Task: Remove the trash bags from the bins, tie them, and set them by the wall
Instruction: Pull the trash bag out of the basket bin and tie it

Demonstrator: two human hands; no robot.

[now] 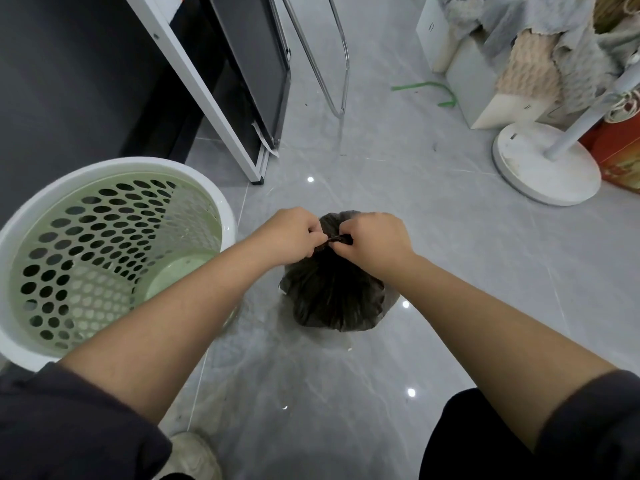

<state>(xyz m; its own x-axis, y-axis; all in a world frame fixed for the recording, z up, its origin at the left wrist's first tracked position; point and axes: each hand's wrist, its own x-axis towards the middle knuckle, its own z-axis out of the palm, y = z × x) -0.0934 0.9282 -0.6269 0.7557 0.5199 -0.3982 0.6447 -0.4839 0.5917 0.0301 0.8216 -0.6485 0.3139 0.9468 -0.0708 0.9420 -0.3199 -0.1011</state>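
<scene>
A dark grey trash bag (332,296) stands on the tiled floor at the centre of the head view, its neck gathered at the top. My left hand (287,233) pinches one twisted end of the neck. My right hand (374,240) pinches the other end, right beside it. The knot area sits between my fingertips and is partly hidden by them. To the left stands a pale green perforated bin (114,216) with a white rim, with no bag inside it.
A dark wall and a white-framed black panel (221,98) lean at the back left. A chrome tube frame (332,64) stands behind. At right are a white fan base (543,161), white boxes with cloths, and a green strip (429,88) on the floor.
</scene>
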